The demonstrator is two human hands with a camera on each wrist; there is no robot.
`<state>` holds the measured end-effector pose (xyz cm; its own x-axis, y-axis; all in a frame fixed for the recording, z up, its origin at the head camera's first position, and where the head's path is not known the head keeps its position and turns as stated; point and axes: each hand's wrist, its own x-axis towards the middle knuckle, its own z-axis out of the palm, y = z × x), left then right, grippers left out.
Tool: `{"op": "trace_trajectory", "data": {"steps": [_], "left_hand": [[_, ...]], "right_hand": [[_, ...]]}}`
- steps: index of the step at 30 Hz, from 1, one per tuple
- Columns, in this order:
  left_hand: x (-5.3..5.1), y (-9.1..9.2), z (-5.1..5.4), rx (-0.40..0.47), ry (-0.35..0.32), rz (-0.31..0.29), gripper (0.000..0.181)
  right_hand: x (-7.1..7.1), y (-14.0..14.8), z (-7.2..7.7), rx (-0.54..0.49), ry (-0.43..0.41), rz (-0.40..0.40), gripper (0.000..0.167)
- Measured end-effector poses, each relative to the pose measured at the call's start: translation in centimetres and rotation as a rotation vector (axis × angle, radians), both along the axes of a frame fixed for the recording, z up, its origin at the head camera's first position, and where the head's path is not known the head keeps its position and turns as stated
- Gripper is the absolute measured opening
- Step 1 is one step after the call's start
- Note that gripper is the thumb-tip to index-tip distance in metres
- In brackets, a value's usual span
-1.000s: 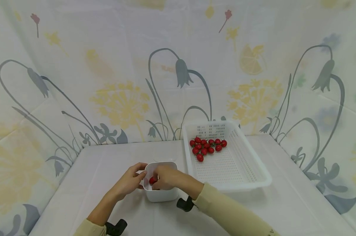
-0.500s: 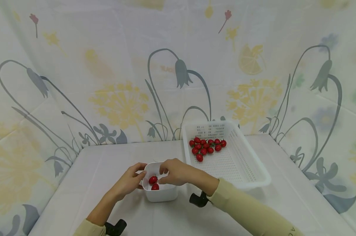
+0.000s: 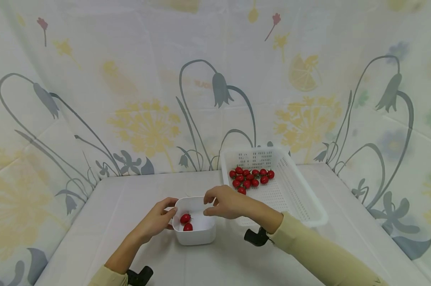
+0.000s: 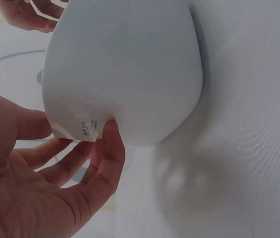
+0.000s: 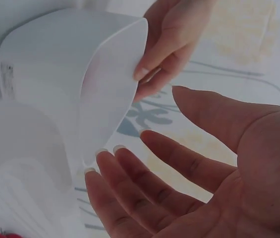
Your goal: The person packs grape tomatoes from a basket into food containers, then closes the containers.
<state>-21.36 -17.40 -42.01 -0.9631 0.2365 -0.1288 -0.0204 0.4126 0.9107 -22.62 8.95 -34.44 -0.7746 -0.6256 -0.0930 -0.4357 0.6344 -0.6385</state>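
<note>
Left hand grips box; right hand holds nothing

At the far left, a beige sleeve (image 3: 110, 277) enters from the near edge, with a black device (image 3: 140, 275) worn at the wrist. The left hand (image 3: 157, 219) holds the left side of the box (image 3: 196, 238). Its thumb rests on the rim; the left wrist view shows a finger pressed against the outer wall, beside small printed marks (image 4: 89, 128).

The box is white and stands upright on the table (image 3: 144, 190). Inside, toward its left near corner, are two red tomatoes: a rear tomato (image 3: 185, 218) and a front tomato (image 3: 188, 227). The near wall partly hides the latter.

The right hand (image 3: 227, 201) hangs over the right rim of the box, toward the basket (image 3: 321, 218). The right wrist view shows its fingers spread, with nothing between them and the thumb. Contact between its fingertips and the box cannot be confirmed.

The basket, white and perforated, sits behind and to the right of the box. A cluster of tomatoes (image 3: 247, 178) lies in its left rear part. Nearer, the right forearm carries a second wrist device (image 3: 256, 237) and a matching sleeve (image 3: 319, 254).
</note>
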Motion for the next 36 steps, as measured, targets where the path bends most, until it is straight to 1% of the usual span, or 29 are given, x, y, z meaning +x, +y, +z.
{"op": "trace_trajectory", "data": {"steps": [3,6,11,18,21,26,30,36], "left_hand": [[0.1,0.0,0.1,-0.005,-0.003,0.003,0.036],[0.1,0.1,0.1,-0.009,-0.006,0.006,0.036],[0.1,0.1,0.1,-0.009,-0.006,0.010,0.036],[0.1,0.1,0.1,-0.009,-0.007,0.011,0.036],[0.0,0.1,0.1,-0.014,-0.004,0.013,0.036],[-0.1,0.2,0.1,-0.016,-0.001,0.014,0.036],[0.0,0.2,0.1,-0.015,-0.003,0.018,0.036],[0.1,0.2,0.2,-0.012,-0.006,0.019,0.036]], "right_hand": [[-0.1,0.8,0.3,-0.005,-0.001,-0.014,0.025],[-0.3,1.8,0.6,-0.004,0.021,-0.039,0.027],[-0.7,3.2,0.9,0.001,0.060,-0.091,0.025],[-1.3,5.2,1.2,0.004,0.090,-0.122,0.025],[-1.6,6.0,1.1,0.001,0.099,-0.141,0.022],[-2.2,7.3,0.9,-0.004,0.091,-0.175,0.018],[-2.6,8.2,0.8,-0.011,0.077,-0.195,0.018],[-3.7,9.3,0.4,-0.008,0.069,-0.215,0.017]]}}
